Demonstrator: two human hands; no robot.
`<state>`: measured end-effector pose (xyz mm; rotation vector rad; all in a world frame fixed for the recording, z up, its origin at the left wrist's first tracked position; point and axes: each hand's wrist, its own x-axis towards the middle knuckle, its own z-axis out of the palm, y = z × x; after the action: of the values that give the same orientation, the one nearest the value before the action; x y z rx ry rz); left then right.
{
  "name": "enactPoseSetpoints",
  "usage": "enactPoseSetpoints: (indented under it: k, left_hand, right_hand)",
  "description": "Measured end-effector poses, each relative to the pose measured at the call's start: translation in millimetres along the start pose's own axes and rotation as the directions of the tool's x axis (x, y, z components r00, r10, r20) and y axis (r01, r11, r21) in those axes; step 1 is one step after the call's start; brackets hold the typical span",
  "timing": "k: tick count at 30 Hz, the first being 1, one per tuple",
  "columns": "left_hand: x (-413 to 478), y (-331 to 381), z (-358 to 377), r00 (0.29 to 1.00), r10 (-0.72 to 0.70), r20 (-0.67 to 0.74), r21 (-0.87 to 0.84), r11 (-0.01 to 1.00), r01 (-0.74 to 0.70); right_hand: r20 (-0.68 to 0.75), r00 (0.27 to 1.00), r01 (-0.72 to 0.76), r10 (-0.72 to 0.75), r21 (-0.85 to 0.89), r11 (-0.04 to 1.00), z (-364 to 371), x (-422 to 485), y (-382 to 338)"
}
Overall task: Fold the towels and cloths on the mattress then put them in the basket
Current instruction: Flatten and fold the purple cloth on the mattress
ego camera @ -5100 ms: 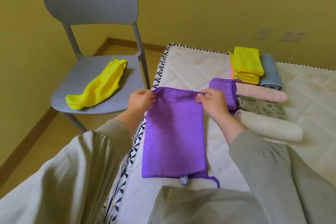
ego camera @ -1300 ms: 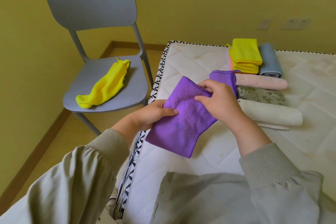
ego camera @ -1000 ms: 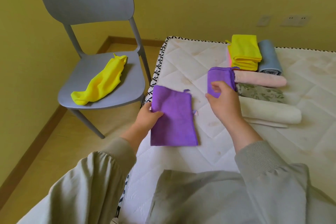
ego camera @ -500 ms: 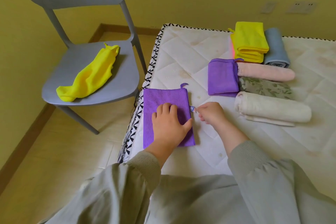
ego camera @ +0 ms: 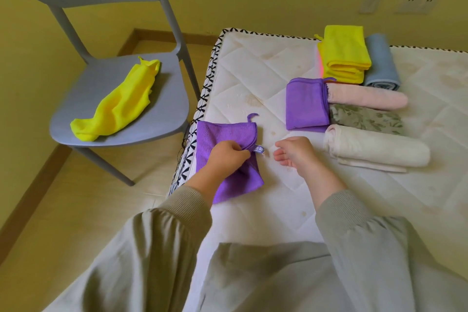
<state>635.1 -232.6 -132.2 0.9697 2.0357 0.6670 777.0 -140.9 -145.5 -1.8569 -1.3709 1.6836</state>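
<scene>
Step in hand: folding the purple cloth, which lies at the mattress edge. The left hand pinches its right-side layers near the tag. The right hand hovers just beside it, fingers loosely curled and holding nothing. The next move probably calls for carrying the pinched edge across. No basket is in view.

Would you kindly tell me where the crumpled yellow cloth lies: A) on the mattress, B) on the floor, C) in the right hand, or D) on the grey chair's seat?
D: the crumpled yellow cloth lies stretched across the grey chair's seat.
</scene>
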Motion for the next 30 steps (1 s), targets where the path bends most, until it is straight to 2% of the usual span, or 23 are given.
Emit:
enactPoseSetpoints:
  k: [3, 6, 10, 13, 18, 21, 25, 28, 30]
  left_hand:
    - [-6.8, -16.5, -7.1, 0.999, -0.01, 0.031, -0.3, 0.954, 0.019]
    - [-12.3, -28.4, -9.4, 0.998, 0.022, 0.065, -0.462, 0.887, 0.011]
    - [-10.3, -34.5, -7.0, 1.0, 0.004, 0.02, -0.496, 0.868, 0.006]
    - [-10.2, -37.3, -5.6, 1.0, 0.006, 0.012, -0.517, 0.856, 0.001]
    - [-6.3, -41.8, -5.2, 1.0, 0.013, 0.016, -0.522, 0.853, -0.003]
    - [-4.1, -42.9, -4.0, 1.0, 0.012, 0.017, -0.529, 0.849, -0.001]
    - [-3.6, -43.3, -1.3, 1.0, -0.029, 0.01, -0.587, 0.809, 0.03]
    - [-4.4, -44.4, -1.0, 0.997, -0.072, 0.006, -0.646, 0.761, 0.059]
    - [-4.2, -46.6, -3.2, 0.993, -0.115, 0.024, -0.724, 0.683, 0.097]
  right_hand:
    - [-0.044, 0.995, 0.076, -0.085, -0.176, 0.981, 8.5, -2.8, -0.5]
    - [-0.031, 0.985, 0.154, -0.168, -0.257, 0.954, 16.7, -9.0, -1.9]
    - [0.016, 0.982, 0.189, -0.19, -0.211, 0.959, 17.7, -14.7, -4.0]
    - [0.029, 0.973, 0.227, -0.228, -0.283, 0.932, 19.1, -15.5, -3.3]
    - [-0.152, 0.948, 0.232, -0.281, -0.277, 0.932, 19.6, -9.8, -0.8]
    - [-0.169, 0.956, 0.205, -0.238, -0.191, 0.96, 25.5, -10.9, -2.0]
    - [-0.111, 0.942, 0.252, -0.317, -0.39, 0.886, 34.7, -23.7, -6.0]
    - [-0.095, 0.941, 0.252, -0.324, -0.441, 0.861, 38.4, -25.4, -5.7]
    - [-0.083, 0.94, 0.261, -0.331, -0.451, 0.853, 42.1, -24.1, -4.1]
